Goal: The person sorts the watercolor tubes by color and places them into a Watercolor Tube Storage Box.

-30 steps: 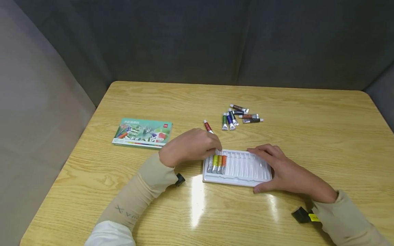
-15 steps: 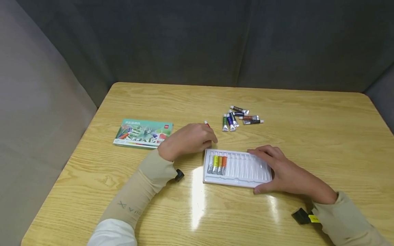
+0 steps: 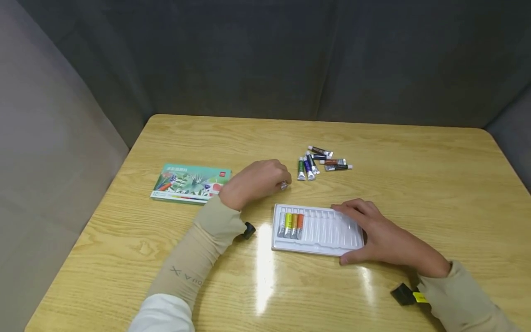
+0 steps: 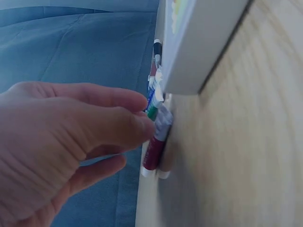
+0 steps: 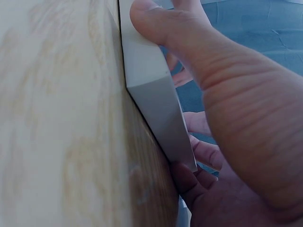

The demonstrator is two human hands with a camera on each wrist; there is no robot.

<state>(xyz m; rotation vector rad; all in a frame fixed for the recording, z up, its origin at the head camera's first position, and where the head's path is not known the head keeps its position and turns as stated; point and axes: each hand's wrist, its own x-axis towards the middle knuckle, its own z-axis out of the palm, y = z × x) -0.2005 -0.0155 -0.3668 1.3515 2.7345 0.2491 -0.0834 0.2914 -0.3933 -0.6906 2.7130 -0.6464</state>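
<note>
My left hand (image 3: pixel 261 180) curls down over a red paint tube (image 4: pixel 154 153) lying beside the tray. Thumb and fingertips pinch at the tube; the head view shows only its silver end (image 3: pixel 284 186), while in the left wrist view its white cap points down. A white tray (image 3: pixel 319 246) lies in front, with white, yellow, ochre and orange (image 3: pixel 300 226) tubes in its leftmost slots. At the tray's right end my right hand (image 3: pixel 381 237) grips the edges, thumb on the near side and fingers on the far side.
Behind the tray lie several loose tubes, among them green (image 3: pixel 300 169), purple (image 3: pixel 309 168), brown (image 3: pixel 333 162) and black (image 3: pixel 338 168) ones. A green paint box (image 3: pixel 191 182) lies flat at the left, just behind my left wrist. Dark cloth (image 3: pixel 265 60) hangs beyond the table's far edge.
My left hand has moved from the tray's upper left corner, back and over the red tube, covering most of it. The right hand keeps its grip on the tray.
</note>
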